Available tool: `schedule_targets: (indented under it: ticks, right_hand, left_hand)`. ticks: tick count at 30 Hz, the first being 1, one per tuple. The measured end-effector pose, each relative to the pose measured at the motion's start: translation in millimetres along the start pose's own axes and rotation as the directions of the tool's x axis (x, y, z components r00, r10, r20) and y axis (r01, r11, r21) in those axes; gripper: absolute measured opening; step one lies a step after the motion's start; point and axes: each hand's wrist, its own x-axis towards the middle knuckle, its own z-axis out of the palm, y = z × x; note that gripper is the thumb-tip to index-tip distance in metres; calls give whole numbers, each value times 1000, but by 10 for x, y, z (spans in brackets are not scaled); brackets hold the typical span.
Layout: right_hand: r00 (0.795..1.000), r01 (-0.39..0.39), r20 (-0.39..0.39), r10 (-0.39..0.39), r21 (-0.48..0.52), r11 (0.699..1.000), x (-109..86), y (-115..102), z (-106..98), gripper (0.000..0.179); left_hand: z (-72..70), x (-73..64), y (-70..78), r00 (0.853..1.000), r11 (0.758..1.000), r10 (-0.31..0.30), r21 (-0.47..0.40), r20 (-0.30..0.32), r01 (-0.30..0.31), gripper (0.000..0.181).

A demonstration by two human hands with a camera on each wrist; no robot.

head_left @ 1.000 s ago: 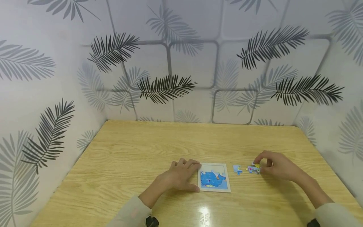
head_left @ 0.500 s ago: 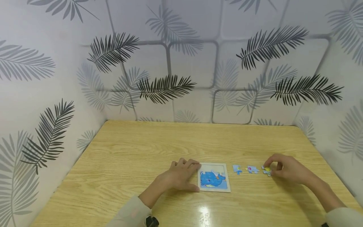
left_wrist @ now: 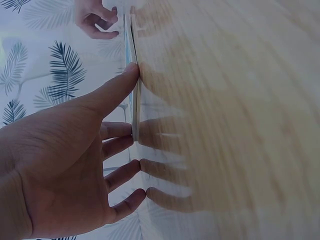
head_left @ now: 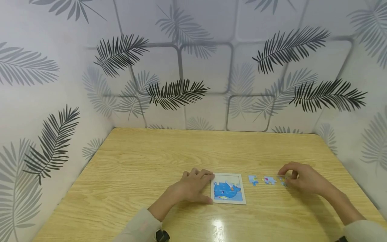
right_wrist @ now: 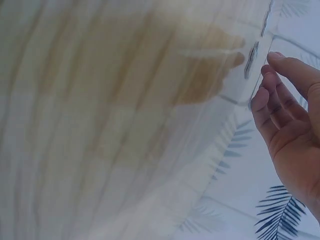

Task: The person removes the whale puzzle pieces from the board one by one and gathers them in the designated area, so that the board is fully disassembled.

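Observation:
In the head view, a square puzzle tray with a white rim holds a joined blue whale picture; its upper strip shows pale backing. My left hand spreads along the tray's left side, thumb at the near corner and forefinger at the far one, as the tray's edge shows from the left wrist. Further right, my right hand hovers over a jigsaw piece, its fingertips partly hiding it. From the right wrist, a gap shows between these fingertips and the dark-edged piece on the table.
Two loose jigsaw pieces, a pale blue one and one with a pink swirl, lie in a row between tray and right hand. The wooden table meets a leaf-patterned wall at its far edge.
My right hand draws a sun-patterned piece rightward, away from the swirl piece, then shifts slightly back left over it. The left hand and the tray stay put.

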Motion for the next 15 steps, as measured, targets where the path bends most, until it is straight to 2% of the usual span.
schedule_targets:
  ticks: [8, 15]
  right_hand:
    - [995, 92, 22, -94, 82, 992, 193, -296, 211, 31]
    - [985, 151, 62, -161, 148, 977, 437, -543, 392, 32]
  left_hand:
    - [-70, -42, 54, 1000, 1000, -13, 25, 12, 13, 84]
    - [28, 5, -14, 1000, 1000, 11, 0, -14, -11, 85]
